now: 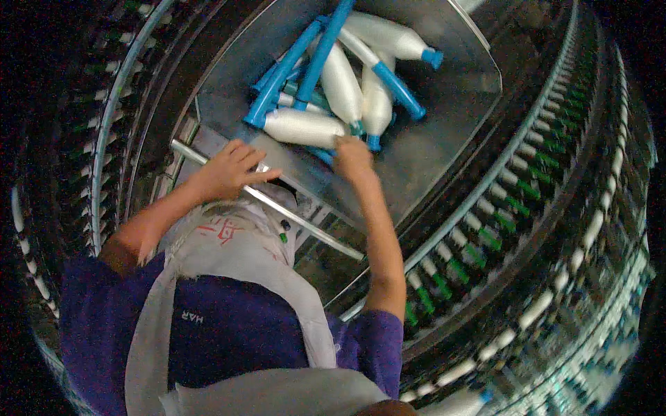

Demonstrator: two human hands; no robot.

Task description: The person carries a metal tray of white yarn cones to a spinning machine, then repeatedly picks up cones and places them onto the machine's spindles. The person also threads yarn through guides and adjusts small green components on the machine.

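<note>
Right hand [352, 156] fingers touch the nearest bobbin [304, 127], grip unclear; its axis runs left-right. Left hand [232, 168] grips cart rail [305, 225].

My view is dim at the rim, black in the corners. Light falls brightest on the far metal cart [444, 132], giving a soft sheen. Fisheye bends the right-hand spindle rows [527, 208]; edges blur.
</note>
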